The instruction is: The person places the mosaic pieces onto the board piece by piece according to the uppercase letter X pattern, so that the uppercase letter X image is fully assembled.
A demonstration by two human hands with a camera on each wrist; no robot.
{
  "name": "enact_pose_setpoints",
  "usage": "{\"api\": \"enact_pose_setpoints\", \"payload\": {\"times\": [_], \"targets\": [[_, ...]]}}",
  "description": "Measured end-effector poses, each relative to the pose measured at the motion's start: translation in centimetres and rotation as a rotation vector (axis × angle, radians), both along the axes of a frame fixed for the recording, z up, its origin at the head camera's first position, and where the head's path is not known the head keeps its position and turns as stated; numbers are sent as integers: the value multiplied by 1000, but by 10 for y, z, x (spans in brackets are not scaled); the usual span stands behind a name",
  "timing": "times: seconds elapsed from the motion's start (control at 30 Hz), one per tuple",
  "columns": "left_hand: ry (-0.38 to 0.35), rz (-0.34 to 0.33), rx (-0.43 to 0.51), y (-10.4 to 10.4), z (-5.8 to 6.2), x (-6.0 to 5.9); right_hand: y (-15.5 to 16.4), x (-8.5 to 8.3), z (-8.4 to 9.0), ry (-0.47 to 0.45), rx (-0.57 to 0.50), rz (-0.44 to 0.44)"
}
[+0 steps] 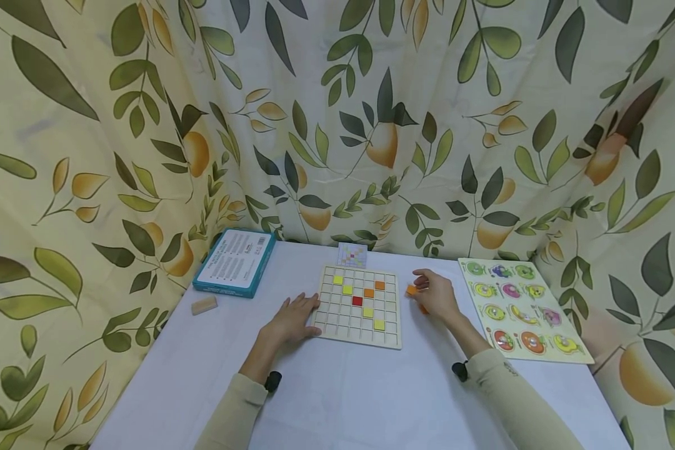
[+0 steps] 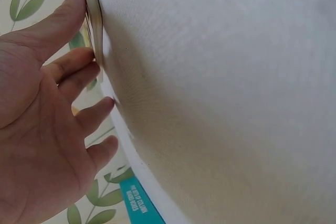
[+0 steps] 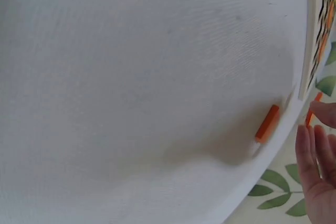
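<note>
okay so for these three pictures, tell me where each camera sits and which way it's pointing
Head: on the person's head, looking down at the grid board; both hands and sleeves show.
Left wrist: beside the left hand, whose fingertips touch the board's edge.
Right wrist: beside the right hand, facing an orange tile on the table.
Shared: hands, white tablecloth.

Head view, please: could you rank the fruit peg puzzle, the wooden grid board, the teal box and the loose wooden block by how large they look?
1. fruit peg puzzle, largest
2. wooden grid board, a little smaller
3. teal box; it lies farther back, so its rank against the board is unsure
4. wooden block, clearly smallest
</note>
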State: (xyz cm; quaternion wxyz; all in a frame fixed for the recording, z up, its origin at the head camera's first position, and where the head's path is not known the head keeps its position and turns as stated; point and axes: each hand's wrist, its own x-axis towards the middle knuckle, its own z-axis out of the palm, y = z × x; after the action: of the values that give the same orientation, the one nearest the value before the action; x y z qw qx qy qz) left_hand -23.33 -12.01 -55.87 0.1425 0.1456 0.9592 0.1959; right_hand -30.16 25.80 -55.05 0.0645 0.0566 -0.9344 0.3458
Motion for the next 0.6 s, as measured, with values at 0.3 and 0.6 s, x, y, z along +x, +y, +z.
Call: {"api": "enact_pose_setpoints", "payload": {"times": [0.3,0.6], "targets": [[10,0,-3,1,0,0,-12,3,8,32,-16,38],[7,7,1,2,3,1,-24,7,14,51,-48,89]]}}
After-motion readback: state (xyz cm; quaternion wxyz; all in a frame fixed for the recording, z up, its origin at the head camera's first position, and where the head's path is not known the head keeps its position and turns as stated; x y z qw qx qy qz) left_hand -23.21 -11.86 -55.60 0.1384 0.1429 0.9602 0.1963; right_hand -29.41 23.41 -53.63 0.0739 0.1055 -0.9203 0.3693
